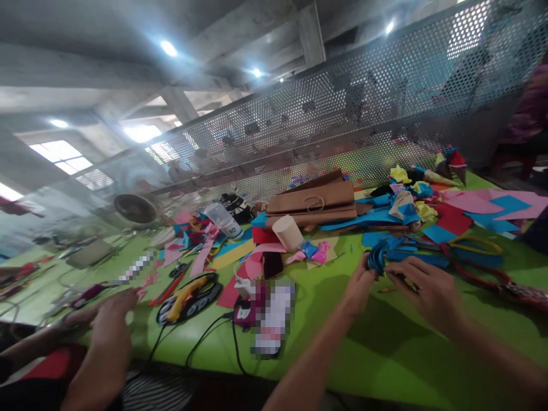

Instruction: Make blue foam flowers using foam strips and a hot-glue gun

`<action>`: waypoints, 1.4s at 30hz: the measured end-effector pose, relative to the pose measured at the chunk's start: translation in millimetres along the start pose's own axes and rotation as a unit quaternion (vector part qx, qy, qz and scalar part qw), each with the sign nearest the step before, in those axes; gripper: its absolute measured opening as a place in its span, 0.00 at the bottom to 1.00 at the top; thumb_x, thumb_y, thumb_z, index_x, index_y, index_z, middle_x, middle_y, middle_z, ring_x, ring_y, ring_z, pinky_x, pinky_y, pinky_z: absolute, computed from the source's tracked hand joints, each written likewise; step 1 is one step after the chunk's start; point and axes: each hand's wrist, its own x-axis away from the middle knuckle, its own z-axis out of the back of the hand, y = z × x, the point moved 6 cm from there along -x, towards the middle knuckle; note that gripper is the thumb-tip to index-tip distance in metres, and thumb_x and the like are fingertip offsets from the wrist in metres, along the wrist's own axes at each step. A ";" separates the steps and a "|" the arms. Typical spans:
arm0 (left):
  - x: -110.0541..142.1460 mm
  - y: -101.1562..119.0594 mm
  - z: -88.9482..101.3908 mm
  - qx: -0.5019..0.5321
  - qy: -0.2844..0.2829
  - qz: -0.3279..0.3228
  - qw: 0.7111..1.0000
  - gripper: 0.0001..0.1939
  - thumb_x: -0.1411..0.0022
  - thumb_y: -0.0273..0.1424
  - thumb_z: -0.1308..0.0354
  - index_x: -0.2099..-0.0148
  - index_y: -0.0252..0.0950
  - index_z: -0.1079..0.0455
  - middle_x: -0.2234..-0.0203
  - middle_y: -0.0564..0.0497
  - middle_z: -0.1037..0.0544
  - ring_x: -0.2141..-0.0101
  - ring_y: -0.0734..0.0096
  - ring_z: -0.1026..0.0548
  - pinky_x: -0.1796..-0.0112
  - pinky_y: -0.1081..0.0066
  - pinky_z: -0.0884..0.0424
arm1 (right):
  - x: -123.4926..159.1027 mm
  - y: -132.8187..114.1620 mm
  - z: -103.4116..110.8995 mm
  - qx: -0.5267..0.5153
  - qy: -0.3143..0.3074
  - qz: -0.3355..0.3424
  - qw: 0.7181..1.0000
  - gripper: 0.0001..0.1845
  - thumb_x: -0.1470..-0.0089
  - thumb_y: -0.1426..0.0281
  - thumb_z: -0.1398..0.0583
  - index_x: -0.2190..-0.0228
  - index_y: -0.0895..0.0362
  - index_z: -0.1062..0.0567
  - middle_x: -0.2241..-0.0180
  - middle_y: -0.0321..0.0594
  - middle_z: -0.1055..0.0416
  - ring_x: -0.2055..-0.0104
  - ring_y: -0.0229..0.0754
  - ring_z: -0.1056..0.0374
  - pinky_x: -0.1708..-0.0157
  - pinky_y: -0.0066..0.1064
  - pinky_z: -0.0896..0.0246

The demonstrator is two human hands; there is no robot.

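Observation:
Both my hands are raised over the green table [385, 342]. My left hand [358, 287] is closed in a pinch on a small curled blue paper piece [378, 255]. My right hand [430, 288] sits just right of it, its fingers bent toward the same blue piece and touching its lower edge. Just beyond my hands lie blue paper scraps [411, 260] and yellow-handled scissors [475, 245].
At the left, another person's hands [109, 325] work near a yellow glue gun [186, 294] with black cords. Brown paper bags [317, 202], a paper cup [287, 232] and piles of coloured paper cover the back. A perforated metal screen [342, 114] closes the far side.

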 end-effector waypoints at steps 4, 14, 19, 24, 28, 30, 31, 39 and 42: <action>1.3 -0.2 -0.7 0.001 -0.007 -0.016 1.000 0.20 0.39 0.36 0.44 0.46 0.35 0.30 0.60 0.48 0.27 0.61 0.64 0.33 0.53 0.65 0.34 | 4.0 -0.4 -6.0 0.029 0.005 -0.004 1.000 0.09 0.31 0.71 0.41 0.53 0.53 0.22 0.62 0.40 0.21 0.65 0.42 0.24 0.64 0.33 0.35; 5.4 6.6 -8.2 0.011 -0.027 -0.040 0.999 0.20 0.40 0.34 0.42 0.46 0.35 0.32 0.54 0.45 0.26 0.49 0.56 0.31 0.41 0.57 0.37 | 5.0 -0.5 -10.7 0.054 0.006 -0.017 0.998 0.09 0.29 0.68 0.43 0.59 0.53 0.22 0.65 0.40 0.22 0.67 0.41 0.25 0.66 0.32 0.37; 5.6 6.3 -9.8 -0.001 -0.035 -0.029 0.999 0.21 0.38 0.34 0.43 0.44 0.34 0.32 0.51 0.44 0.25 0.47 0.56 0.30 0.40 0.58 0.37 | 4.4 -2.9 -9.3 0.071 0.006 -0.008 0.997 0.08 0.30 0.69 0.43 0.59 0.53 0.23 0.65 0.40 0.22 0.67 0.41 0.25 0.67 0.32 0.37; 7.3 5.5 -7.9 -0.005 -0.017 -0.019 1.000 0.22 0.34 0.41 0.42 0.42 0.35 0.32 0.49 0.44 0.25 0.47 0.57 0.30 0.40 0.59 0.37 | 4.6 -5.2 -9.9 0.091 0.014 0.010 0.996 0.07 0.32 0.72 0.43 0.60 0.53 0.24 0.66 0.40 0.22 0.70 0.42 0.27 0.70 0.33 0.40; 8.9 3.5 -4.3 -0.025 0.014 0.003 1.000 0.26 0.31 0.50 0.45 0.43 0.35 0.29 0.49 0.44 0.24 0.47 0.58 0.30 0.40 0.60 0.37 | 6.5 -4.8 -12.5 0.078 -0.003 0.011 0.997 0.06 0.34 0.72 0.42 0.61 0.53 0.25 0.67 0.38 0.24 0.70 0.43 0.29 0.70 0.34 0.41; 9.1 1.8 -3.7 -0.025 0.015 0.009 1.000 0.27 0.31 0.52 0.45 0.44 0.36 0.28 0.50 0.44 0.24 0.47 0.58 0.30 0.41 0.60 0.36 | 7.3 -3.8 -14.0 0.066 -0.018 0.004 0.998 0.05 0.34 0.72 0.42 0.60 0.52 0.25 0.68 0.37 0.25 0.70 0.43 0.29 0.69 0.34 0.42; 9.2 1.2 -3.4 -0.027 0.015 0.010 0.999 0.28 0.31 0.52 0.45 0.44 0.36 0.27 0.50 0.45 0.23 0.48 0.58 0.30 0.42 0.60 0.36 | 7.5 -3.5 -14.2 0.061 -0.020 0.002 0.998 0.05 0.34 0.72 0.42 0.59 0.52 0.26 0.68 0.36 0.25 0.70 0.43 0.29 0.69 0.34 0.42; 8.9 3.6 -4.0 -0.037 0.014 -0.006 0.999 0.28 0.29 0.52 0.48 0.44 0.34 0.26 0.55 0.45 0.23 0.56 0.63 0.30 0.51 0.64 0.33 | 7.3 -7.0 -12.4 0.079 -0.006 0.017 0.997 0.05 0.33 0.72 0.42 0.60 0.52 0.26 0.67 0.38 0.23 0.69 0.42 0.29 0.67 0.34 0.41; 7.8 2.1 -5.0 -0.027 0.008 -0.008 1.000 0.29 0.30 0.53 0.48 0.45 0.33 0.26 0.57 0.45 0.24 0.60 0.65 0.31 0.55 0.66 0.32 | 7.5 -8.9 -11.6 0.088 -0.002 0.024 0.996 0.05 0.34 0.71 0.42 0.59 0.53 0.26 0.66 0.39 0.23 0.69 0.43 0.28 0.66 0.34 0.39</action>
